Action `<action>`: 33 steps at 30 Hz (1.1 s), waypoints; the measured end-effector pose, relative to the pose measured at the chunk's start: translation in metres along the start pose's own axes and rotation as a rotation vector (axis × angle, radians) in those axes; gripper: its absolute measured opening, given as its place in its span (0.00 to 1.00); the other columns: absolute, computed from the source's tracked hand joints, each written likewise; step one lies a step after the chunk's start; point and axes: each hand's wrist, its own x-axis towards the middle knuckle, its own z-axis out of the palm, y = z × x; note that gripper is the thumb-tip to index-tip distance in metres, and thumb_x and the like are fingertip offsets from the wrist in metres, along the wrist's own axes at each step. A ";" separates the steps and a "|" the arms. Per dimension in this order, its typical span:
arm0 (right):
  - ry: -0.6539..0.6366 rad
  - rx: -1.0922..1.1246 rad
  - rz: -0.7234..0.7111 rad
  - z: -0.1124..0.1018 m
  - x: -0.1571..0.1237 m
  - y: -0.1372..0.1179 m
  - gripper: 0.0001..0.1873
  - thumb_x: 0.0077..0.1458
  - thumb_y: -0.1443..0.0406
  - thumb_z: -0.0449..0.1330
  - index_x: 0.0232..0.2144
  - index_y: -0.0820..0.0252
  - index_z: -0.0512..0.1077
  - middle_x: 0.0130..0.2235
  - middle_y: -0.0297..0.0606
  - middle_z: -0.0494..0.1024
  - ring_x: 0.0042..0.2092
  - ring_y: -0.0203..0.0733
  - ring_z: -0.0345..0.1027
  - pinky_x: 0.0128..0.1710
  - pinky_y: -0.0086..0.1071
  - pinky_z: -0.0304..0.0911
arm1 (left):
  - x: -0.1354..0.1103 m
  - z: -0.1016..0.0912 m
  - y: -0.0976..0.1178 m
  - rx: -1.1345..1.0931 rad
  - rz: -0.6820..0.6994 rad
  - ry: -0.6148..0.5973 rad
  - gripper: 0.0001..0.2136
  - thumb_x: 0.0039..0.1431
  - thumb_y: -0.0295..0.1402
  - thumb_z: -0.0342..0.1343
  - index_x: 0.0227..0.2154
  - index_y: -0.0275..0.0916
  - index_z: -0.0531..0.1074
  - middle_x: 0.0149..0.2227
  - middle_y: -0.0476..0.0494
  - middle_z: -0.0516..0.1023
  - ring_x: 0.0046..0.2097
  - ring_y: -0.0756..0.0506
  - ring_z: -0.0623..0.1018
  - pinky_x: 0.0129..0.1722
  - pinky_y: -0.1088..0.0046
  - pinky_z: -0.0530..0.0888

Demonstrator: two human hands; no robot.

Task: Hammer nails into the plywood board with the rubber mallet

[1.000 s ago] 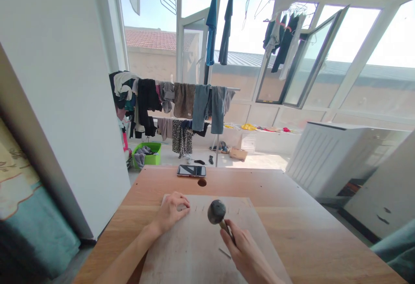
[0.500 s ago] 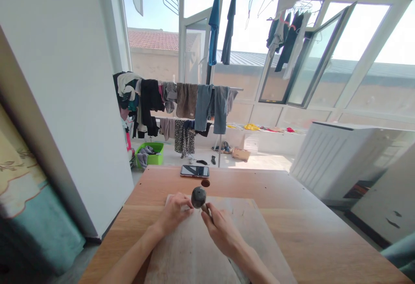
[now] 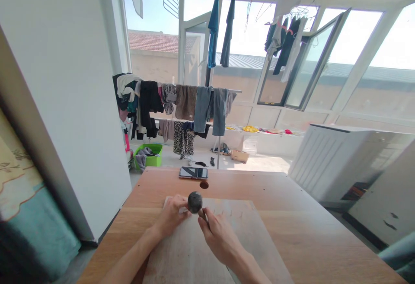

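My right hand [image 3: 218,232] is wrapped round the handle of a hammer [image 3: 195,202] with a dark, round head. The hammer head is over the board, right by the fingertips of my left hand [image 3: 175,217] and partly in front of them. My left fingers are closed in a pinch low over the far left part of the board; what they hold is hidden. The pale wooden board [image 3: 191,249] lies flat on the table under both hands. Two thin nails [image 3: 241,215] stand up from its far right part.
A phone [image 3: 193,172] lies at the far edge of the wooden table [image 3: 311,232], near a dark round spot [image 3: 204,185]. Beyond are a clothes rack [image 3: 233,91], a green basket [image 3: 156,156] and windows. A white cabinet [image 3: 320,158] stands at right.
The hammer head has shifted a little left, closer to the fingertips of my left hand. My left hand keeps its pinch in about the same place. The view has tilted slightly.
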 end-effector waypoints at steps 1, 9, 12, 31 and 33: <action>-0.003 0.006 0.006 -0.002 0.000 0.000 0.09 0.66 0.65 0.49 0.39 0.58 0.69 0.30 0.37 0.78 0.33 0.42 0.71 0.31 0.29 0.50 | 0.000 0.000 0.000 0.005 0.000 -0.010 0.09 0.53 0.26 0.57 0.33 0.45 0.80 0.38 0.50 0.82 0.42 0.45 0.76 0.44 0.71 0.67; -0.009 0.114 0.130 -0.026 -0.042 0.032 0.16 0.66 0.58 0.46 0.40 0.57 0.71 0.31 0.37 0.79 0.33 0.43 0.73 0.30 0.29 0.57 | -0.006 -0.010 0.021 0.192 0.053 0.042 0.04 0.57 0.32 0.57 0.35 0.39 0.72 0.40 0.45 0.76 0.44 0.43 0.74 0.47 0.65 0.67; -0.001 0.025 0.166 -0.023 -0.066 0.059 0.17 0.66 0.57 0.47 0.43 0.56 0.73 0.31 0.39 0.80 0.34 0.46 0.75 0.31 0.31 0.59 | -0.012 -0.009 0.053 0.258 0.272 -0.032 0.02 0.61 0.29 0.54 0.36 0.40 0.71 0.38 0.45 0.75 0.43 0.44 0.73 0.47 0.66 0.68; 0.054 0.005 0.257 -0.013 -0.079 0.077 0.21 0.63 0.59 0.48 0.49 0.59 0.75 0.36 0.45 0.83 0.40 0.50 0.77 0.37 0.31 0.63 | -0.026 0.057 0.116 0.540 0.821 -0.318 0.02 0.60 0.26 0.57 0.32 0.36 0.72 0.32 0.43 0.77 0.36 0.45 0.76 0.29 0.71 0.70; 0.044 0.029 0.254 -0.014 -0.079 0.078 0.21 0.64 0.57 0.47 0.48 0.58 0.75 0.36 0.44 0.83 0.40 0.50 0.77 0.37 0.31 0.63 | -0.021 0.040 0.104 0.406 0.708 -0.382 0.03 0.60 0.25 0.56 0.32 0.38 0.73 0.35 0.45 0.77 0.37 0.47 0.77 0.32 0.74 0.72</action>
